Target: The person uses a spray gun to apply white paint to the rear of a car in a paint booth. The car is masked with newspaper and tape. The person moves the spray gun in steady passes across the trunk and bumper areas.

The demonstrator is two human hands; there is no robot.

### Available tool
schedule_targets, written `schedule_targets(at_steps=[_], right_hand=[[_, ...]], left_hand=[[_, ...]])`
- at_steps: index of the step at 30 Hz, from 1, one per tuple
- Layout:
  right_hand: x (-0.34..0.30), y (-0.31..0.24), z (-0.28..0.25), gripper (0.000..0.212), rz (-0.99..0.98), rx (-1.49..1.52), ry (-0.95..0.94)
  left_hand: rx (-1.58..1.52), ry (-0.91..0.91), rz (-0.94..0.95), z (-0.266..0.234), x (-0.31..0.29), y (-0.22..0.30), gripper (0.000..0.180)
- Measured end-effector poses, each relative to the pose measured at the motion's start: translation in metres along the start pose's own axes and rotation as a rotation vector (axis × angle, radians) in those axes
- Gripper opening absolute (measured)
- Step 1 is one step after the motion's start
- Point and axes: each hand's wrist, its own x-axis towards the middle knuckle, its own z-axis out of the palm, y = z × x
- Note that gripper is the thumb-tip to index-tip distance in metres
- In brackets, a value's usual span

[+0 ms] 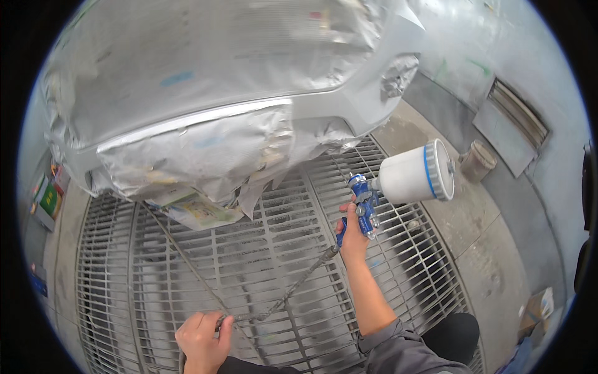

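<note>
Already masked: most of the car (pixel 317 107)
Right hand (pixel 354 234): wrapped round spray gun (pixel 366 206)
Left hand (pixel 202 340): closed round hose (pixel 298 285)
Paint remaining: cannot tell

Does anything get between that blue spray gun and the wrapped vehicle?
Nothing visible stands between the spray gun in the right hand and the vehicle; the hose runs back to the left hand.

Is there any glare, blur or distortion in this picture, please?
In the head view, the floor grating bows near the rim and corners are black; silvery masking sheeting shows bright sheen, its upper part looking soft; the spray gun in the right hand appears fairly sharp.
</note>
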Motion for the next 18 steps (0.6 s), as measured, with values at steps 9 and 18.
schedule_targets(at_steps=[9, 18], right_hand=[[0.017, 0.012, -0.022, 0.033, 0.191, 0.235, -0.060], [0.029, 0.051, -0.006, 0.020, 0.196, 0.321, -0.338]], left_hand=[[0.149, 0.023, -0.012, -0.019, -0.016, 0.038, 0.016], [0.310, -0.013, -0.092, -0.041, -0.024, 0.107, 0.017]])
